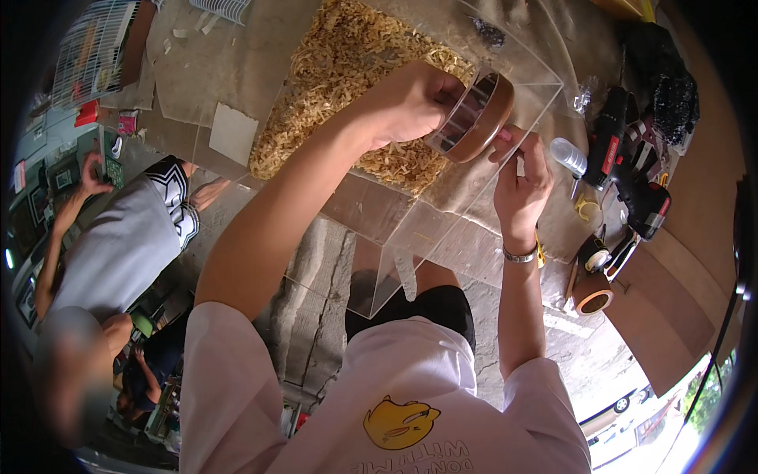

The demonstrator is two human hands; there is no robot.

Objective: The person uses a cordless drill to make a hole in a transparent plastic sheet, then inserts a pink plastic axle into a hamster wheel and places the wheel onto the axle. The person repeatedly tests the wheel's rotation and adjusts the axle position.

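A round hamster wheel [483, 118], with a brown rim and a clear, slotted side, is tilted above a clear acrylic box [371, 209]. My left hand [422, 103] is closed at the wheel's clear side, its fingertips partly hidden. My right hand [523, 170] has curled fingers, with fingertips at the lower right of the brown rim. A clear wall edge passes close to this hand; I cannot tell whether the wall lies between it and the wheel. Wood shavings [332, 71] cover much of the box's floor.
To the right lie a red-and-black cordless drill [606, 146], a clear-handled screwdriver [570, 158], a roll of brown tape [594, 294] and black plastic [671, 99]. A white card [234, 130] lies left of the shavings. Another person [126, 237] is at the left, near a wire cage [95, 51].
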